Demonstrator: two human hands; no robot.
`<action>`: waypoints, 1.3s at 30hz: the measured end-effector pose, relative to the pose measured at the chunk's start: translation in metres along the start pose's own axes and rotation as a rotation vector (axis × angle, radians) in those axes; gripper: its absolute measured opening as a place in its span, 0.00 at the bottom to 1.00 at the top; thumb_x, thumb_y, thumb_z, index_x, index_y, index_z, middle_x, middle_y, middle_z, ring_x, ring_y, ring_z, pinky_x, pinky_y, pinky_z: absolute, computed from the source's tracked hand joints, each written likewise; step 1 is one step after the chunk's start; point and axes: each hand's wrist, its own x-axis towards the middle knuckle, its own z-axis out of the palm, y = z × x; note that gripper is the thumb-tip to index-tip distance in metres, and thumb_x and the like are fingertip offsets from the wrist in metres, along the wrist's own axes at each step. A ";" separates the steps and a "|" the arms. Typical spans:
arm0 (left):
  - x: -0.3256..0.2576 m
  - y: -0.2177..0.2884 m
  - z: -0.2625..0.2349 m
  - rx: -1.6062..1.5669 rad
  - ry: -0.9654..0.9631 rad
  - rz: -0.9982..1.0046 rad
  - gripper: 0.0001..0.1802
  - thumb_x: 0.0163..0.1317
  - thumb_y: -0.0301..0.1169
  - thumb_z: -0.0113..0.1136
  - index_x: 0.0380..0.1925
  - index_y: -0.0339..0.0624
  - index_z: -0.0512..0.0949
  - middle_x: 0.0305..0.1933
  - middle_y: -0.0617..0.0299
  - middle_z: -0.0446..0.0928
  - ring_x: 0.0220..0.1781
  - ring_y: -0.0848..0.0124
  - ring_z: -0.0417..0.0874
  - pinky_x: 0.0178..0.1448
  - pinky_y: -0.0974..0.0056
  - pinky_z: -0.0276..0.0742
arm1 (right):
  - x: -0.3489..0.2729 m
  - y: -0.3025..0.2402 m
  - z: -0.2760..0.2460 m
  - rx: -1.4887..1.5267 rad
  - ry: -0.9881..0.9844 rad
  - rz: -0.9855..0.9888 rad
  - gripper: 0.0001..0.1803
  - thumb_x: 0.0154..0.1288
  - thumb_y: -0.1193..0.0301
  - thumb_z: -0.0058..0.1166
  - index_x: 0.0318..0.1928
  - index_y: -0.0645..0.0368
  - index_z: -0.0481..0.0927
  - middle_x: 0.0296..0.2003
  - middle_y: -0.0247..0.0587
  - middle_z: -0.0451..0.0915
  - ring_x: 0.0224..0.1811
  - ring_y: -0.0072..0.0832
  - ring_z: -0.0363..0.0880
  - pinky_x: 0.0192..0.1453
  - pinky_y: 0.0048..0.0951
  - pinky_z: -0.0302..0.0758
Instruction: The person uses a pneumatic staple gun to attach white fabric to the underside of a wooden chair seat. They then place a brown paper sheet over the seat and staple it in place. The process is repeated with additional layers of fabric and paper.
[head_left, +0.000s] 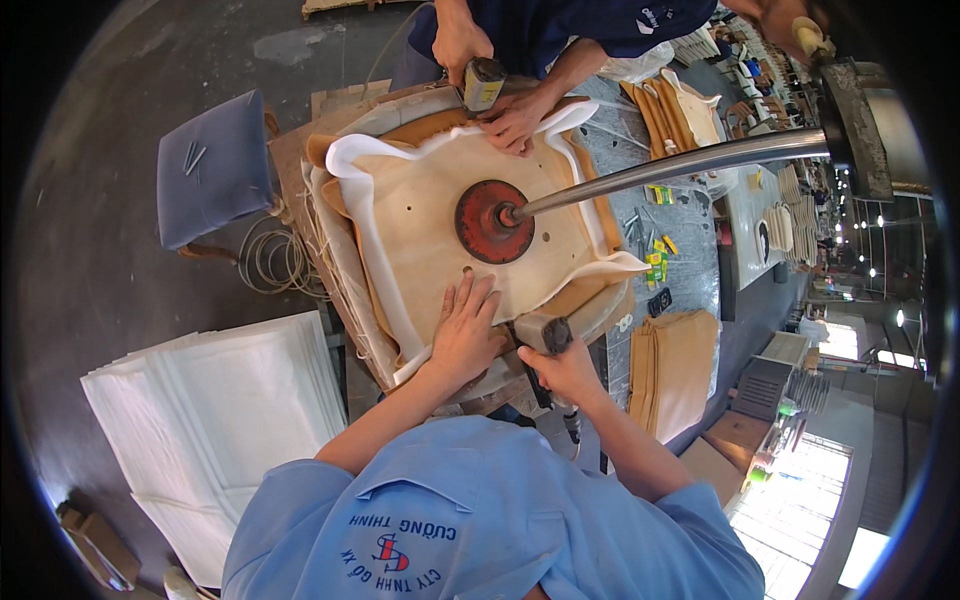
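Note:
My left hand (pixel 465 332) lies on the near edge of a pale wooden seat panel (pixel 420 245), fingers stretched out flat. My right hand (pixel 572 372) is closed around a staple gun (pixel 545 335), its head at the panel's near edge, just right of my left hand. White padding (pixel 378 270) and tan upholstery (pixel 580 298) fold up around the panel. A round red press disc (pixel 495 222) on a metal rod (pixel 690 170) bears on the panel's middle. Whether the gun's tip touches the tan material is hidden.
Across the panel, a co-worker's hands (pixel 515 120) work with another staple gun (pixel 482 85). A blue padded stool (pixel 212 170) and coiled hose (pixel 280 262) are at left, above stacked white sheets (pixel 210 420). Folded tan material (pixel 672 370) lies on the table at right, near small yellow-green boxes (pixel 656 262).

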 end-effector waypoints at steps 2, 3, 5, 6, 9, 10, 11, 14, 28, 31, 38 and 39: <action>0.000 0.001 -0.002 0.040 -0.018 -0.033 0.44 0.60 0.32 0.76 0.77 0.40 0.69 0.87 0.52 0.60 0.93 0.42 0.51 0.93 0.33 0.46 | -0.004 -0.007 0.000 0.005 -0.008 -0.019 0.29 0.71 0.65 0.74 0.68 0.62 0.83 0.29 0.34 0.85 0.20 0.20 0.78 0.27 0.30 0.76; 0.001 0.001 -0.002 0.039 -0.016 -0.036 0.44 0.61 0.32 0.76 0.77 0.40 0.69 0.87 0.52 0.60 0.93 0.43 0.51 0.93 0.34 0.46 | -0.005 -0.007 0.002 0.022 -0.019 0.003 0.29 0.71 0.66 0.74 0.69 0.62 0.83 0.29 0.33 0.85 0.20 0.20 0.78 0.27 0.30 0.75; 0.002 0.003 -0.001 0.037 -0.011 -0.044 0.44 0.62 0.31 0.75 0.77 0.39 0.69 0.88 0.52 0.60 0.94 0.45 0.51 0.93 0.35 0.46 | -0.005 -0.008 0.007 0.056 -0.044 0.049 0.30 0.72 0.66 0.74 0.70 0.61 0.81 0.28 0.32 0.84 0.20 0.19 0.77 0.26 0.29 0.75; 0.002 0.003 -0.001 0.041 -0.006 -0.042 0.43 0.62 0.31 0.74 0.77 0.39 0.69 0.88 0.52 0.60 0.94 0.46 0.51 0.94 0.37 0.47 | -0.003 -0.006 0.008 0.053 -0.035 0.040 0.30 0.72 0.66 0.74 0.70 0.61 0.82 0.28 0.32 0.84 0.20 0.19 0.77 0.26 0.28 0.74; 0.000 0.002 -0.001 0.036 0.008 -0.034 0.42 0.62 0.29 0.71 0.77 0.37 0.69 0.88 0.52 0.60 0.94 0.47 0.51 0.94 0.39 0.47 | 0.000 -0.004 0.011 0.047 -0.024 0.005 0.27 0.73 0.67 0.73 0.68 0.61 0.82 0.28 0.30 0.83 0.19 0.18 0.76 0.25 0.27 0.73; 0.000 0.001 -0.001 0.025 0.013 -0.031 0.41 0.63 0.28 0.71 0.77 0.37 0.69 0.88 0.51 0.60 0.94 0.47 0.51 0.94 0.39 0.47 | -0.001 -0.004 0.011 0.046 -0.030 -0.013 0.26 0.73 0.67 0.73 0.67 0.61 0.82 0.28 0.30 0.82 0.19 0.18 0.75 0.24 0.27 0.72; -0.001 0.000 -0.002 0.014 0.018 -0.029 0.41 0.63 0.27 0.70 0.77 0.36 0.69 0.87 0.51 0.61 0.93 0.47 0.52 0.94 0.39 0.47 | -0.003 -0.004 0.012 0.044 -0.036 -0.032 0.24 0.74 0.67 0.73 0.65 0.62 0.82 0.28 0.29 0.81 0.19 0.18 0.75 0.23 0.26 0.71; -0.004 -0.009 -0.011 0.000 -0.002 -0.013 0.38 0.65 0.24 0.67 0.76 0.33 0.69 0.87 0.49 0.61 0.93 0.45 0.53 0.94 0.38 0.47 | -0.012 -0.004 0.011 0.074 -0.039 -0.016 0.25 0.74 0.67 0.73 0.66 0.62 0.82 0.29 0.30 0.82 0.19 0.18 0.75 0.23 0.26 0.71; -0.104 -0.011 -0.089 -0.002 0.192 -0.067 0.20 0.69 0.24 0.67 0.60 0.39 0.84 0.75 0.42 0.77 0.80 0.39 0.74 0.87 0.36 0.63 | -0.008 -0.001 0.019 0.174 0.007 0.066 0.16 0.72 0.63 0.75 0.44 0.63 0.85 0.24 0.33 0.82 0.17 0.22 0.77 0.22 0.32 0.72; -0.107 -0.008 -0.086 -0.029 0.213 -0.063 0.19 0.71 0.25 0.66 0.61 0.39 0.84 0.75 0.41 0.77 0.79 0.39 0.75 0.85 0.39 0.67 | -0.014 0.001 0.019 0.195 0.032 0.035 0.16 0.72 0.62 0.74 0.44 0.62 0.85 0.24 0.32 0.82 0.18 0.22 0.77 0.22 0.31 0.72; -0.120 -0.006 -0.092 -0.137 0.358 -0.255 0.19 0.74 0.27 0.66 0.64 0.41 0.84 0.82 0.43 0.70 0.82 0.47 0.74 0.78 0.48 0.77 | -0.063 0.067 0.035 0.291 0.206 -0.100 0.34 0.70 0.62 0.76 0.72 0.56 0.80 0.40 0.39 0.90 0.24 0.23 0.84 0.32 0.30 0.83; -0.122 -0.009 -0.093 -0.109 0.351 -0.255 0.21 0.74 0.28 0.66 0.66 0.41 0.83 0.83 0.42 0.69 0.83 0.45 0.72 0.77 0.49 0.78 | -0.063 0.074 0.038 0.326 0.230 -0.141 0.36 0.70 0.62 0.76 0.75 0.54 0.79 0.42 0.39 0.91 0.24 0.23 0.85 0.32 0.30 0.83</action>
